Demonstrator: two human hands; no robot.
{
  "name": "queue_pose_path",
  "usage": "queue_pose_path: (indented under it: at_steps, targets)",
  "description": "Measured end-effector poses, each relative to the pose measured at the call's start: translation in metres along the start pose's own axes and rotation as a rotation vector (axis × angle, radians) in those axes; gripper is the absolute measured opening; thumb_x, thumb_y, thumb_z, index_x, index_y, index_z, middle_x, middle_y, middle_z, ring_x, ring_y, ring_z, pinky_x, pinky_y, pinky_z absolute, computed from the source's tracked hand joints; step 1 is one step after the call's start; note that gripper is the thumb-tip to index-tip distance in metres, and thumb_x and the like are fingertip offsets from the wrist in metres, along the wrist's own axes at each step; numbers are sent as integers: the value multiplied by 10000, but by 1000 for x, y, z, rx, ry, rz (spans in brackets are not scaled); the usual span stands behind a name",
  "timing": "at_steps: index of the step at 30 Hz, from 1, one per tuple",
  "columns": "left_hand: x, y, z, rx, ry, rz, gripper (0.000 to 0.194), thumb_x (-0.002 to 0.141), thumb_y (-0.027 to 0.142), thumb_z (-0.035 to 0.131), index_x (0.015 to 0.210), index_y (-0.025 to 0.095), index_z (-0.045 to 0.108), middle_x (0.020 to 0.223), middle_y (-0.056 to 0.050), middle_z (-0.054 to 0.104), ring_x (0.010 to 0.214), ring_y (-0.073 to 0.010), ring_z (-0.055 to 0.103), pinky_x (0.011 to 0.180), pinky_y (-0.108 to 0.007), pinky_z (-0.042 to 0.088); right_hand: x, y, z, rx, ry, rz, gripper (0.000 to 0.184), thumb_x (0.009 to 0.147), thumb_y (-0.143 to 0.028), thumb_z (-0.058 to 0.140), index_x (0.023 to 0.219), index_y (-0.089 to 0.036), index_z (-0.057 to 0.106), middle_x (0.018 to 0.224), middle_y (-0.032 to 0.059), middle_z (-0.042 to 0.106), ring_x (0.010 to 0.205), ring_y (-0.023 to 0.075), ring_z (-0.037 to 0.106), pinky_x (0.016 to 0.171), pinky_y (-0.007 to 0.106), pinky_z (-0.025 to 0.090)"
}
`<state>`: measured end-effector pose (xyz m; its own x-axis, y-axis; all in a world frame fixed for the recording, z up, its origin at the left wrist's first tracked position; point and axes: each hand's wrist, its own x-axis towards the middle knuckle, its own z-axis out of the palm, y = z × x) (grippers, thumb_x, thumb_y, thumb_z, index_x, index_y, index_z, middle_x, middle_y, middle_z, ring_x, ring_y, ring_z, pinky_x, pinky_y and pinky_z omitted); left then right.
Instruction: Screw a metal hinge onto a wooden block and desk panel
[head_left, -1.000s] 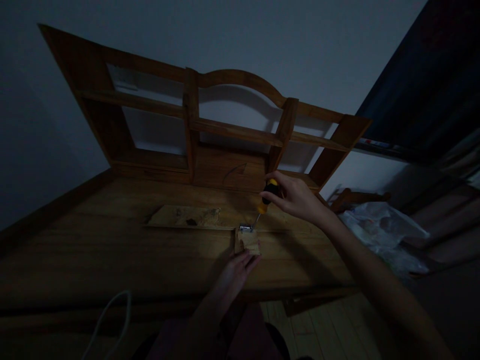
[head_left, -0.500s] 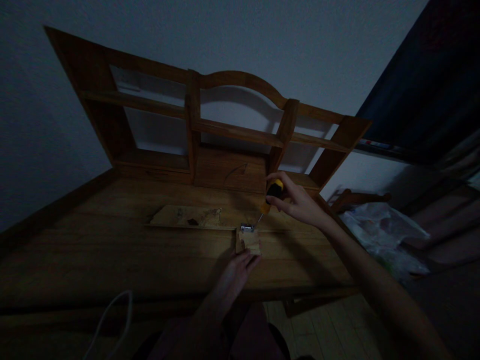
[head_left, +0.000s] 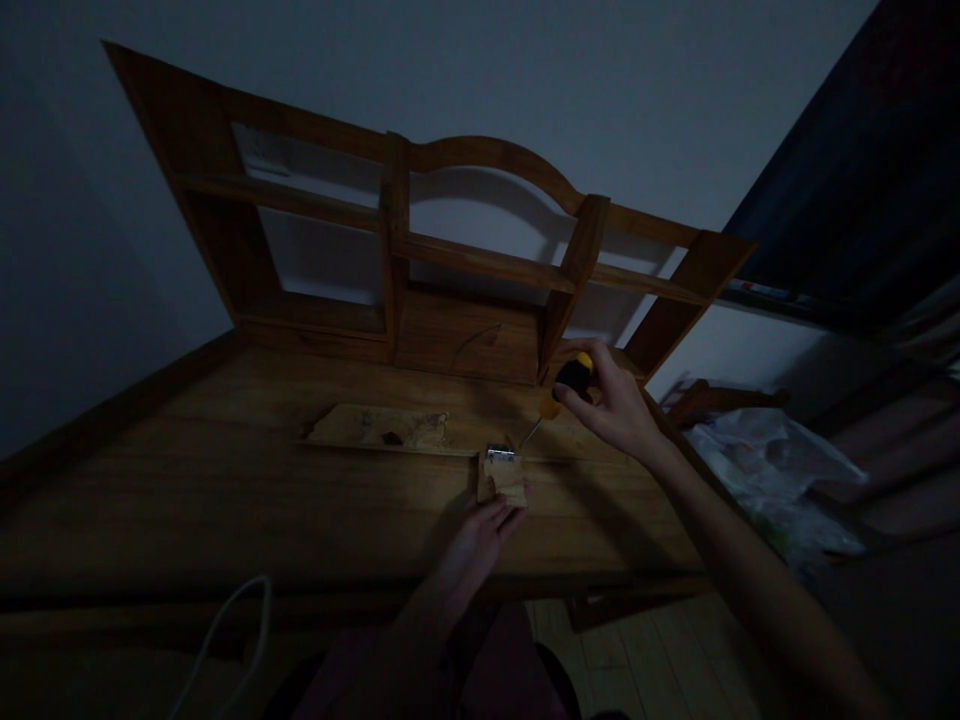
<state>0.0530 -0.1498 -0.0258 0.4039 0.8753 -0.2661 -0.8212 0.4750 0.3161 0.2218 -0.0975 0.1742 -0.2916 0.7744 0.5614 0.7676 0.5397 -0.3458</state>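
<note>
In dim light, my right hand (head_left: 611, 400) grips a yellow and black screwdriver (head_left: 574, 378), its shaft slanting down to the left. The tip sits just right of a shiny metal hinge (head_left: 501, 453), seemingly apart from it. That hinge is on the far edge of a small wooden block (head_left: 501, 484). My left hand (head_left: 484, 535) holds the block's near side with its fingers. Behind the block, a long wooden strip (head_left: 375, 428) with a rough, damaged face lies on the wooden desk (head_left: 315, 530).
A wooden shelf unit (head_left: 480, 258) stands at the desk's back, against the wall. Past the right edge is a clear plastic bag (head_left: 772, 460) by a wooden chair back (head_left: 720, 397). A white cable (head_left: 266, 610) loops at the front left.
My right hand has drawn the screwdriver up and to the right, and its tip has come away from the hinge. My left hand still holds the block; the view has shifted slightly.
</note>
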Motion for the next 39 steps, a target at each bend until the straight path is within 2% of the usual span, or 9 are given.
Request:
queue_pose_path:
  at_steps: [3, 7, 11, 16, 26, 33, 39]
  targets:
    - [-1, 0, 1, 5, -16, 16, 323, 784, -8, 602, 1055, 146, 688, 1045, -94, 752, 1094, -250, 685, 1158, -519, 381, 0, -4, 2, 24, 34, -1, 399, 859, -319, 604, 1231, -238, 485, 934, 31, 628, 762, 174, 598, 638, 276, 455]
    - [1, -1, -1, 14, -12, 12, 188, 790, 12, 626, 921, 129, 693, 1033, -107, 751, 1117, -258, 673, 1167, -514, 371, -1, -10, 12, 114, -6, -18, 369, 887, -342, 591, 1226, -250, 478, 921, 24, 613, 777, 174, 597, 646, 275, 472]
    - [2, -1, -3, 20, -23, -1, 217, 796, 19, 626, 955, 144, 706, 1064, -94, 749, 1132, -245, 668, 1185, -507, 347, -2, -16, 23, 151, -64, -18, 366, 885, -321, 588, 1227, -255, 474, 862, -2, 584, 733, 155, 581, 623, 255, 463]
    - [1, -1, -4, 4, -22, 21, 157, 781, 12, 623, 846, 127, 707, 999, -100, 753, 1081, -250, 684, 1172, -520, 363, -1, -18, 26, 98, -56, -41, 381, 872, -291, 592, 1231, -241, 476, 825, -15, 581, 657, 131, 560, 613, 249, 451]
    - [5, -4, -7, 2, 35, 27, 156, 771, 8, 617, 816, 125, 709, 982, -105, 755, 1052, -240, 695, 1169, -470, 375, -3, -17, 27, 84, -31, -28, 373, 863, -293, 592, 1215, -243, 480, 836, -10, 593, 662, 135, 565, 622, 253, 456]
    - [3, -2, -5, 10, 43, 18, 206, 767, -8, 616, 882, 136, 707, 1005, -109, 752, 1152, -259, 664, 1183, -464, 353, -3, -18, 29, 90, -33, -43, 384, 855, -272, 600, 1219, -243, 482, 835, -8, 588, 684, 138, 573, 618, 245, 459]
    - [5, -3, -7, 23, 54, 6, 173, 770, -2, 611, 819, 139, 698, 976, -90, 756, 1092, -233, 689, 1180, -447, 368, -4, -19, 29, 87, -33, -29, 362, 856, -273, 594, 1201, -243, 486, 812, -18, 579, 661, 131, 566, 614, 242, 457]
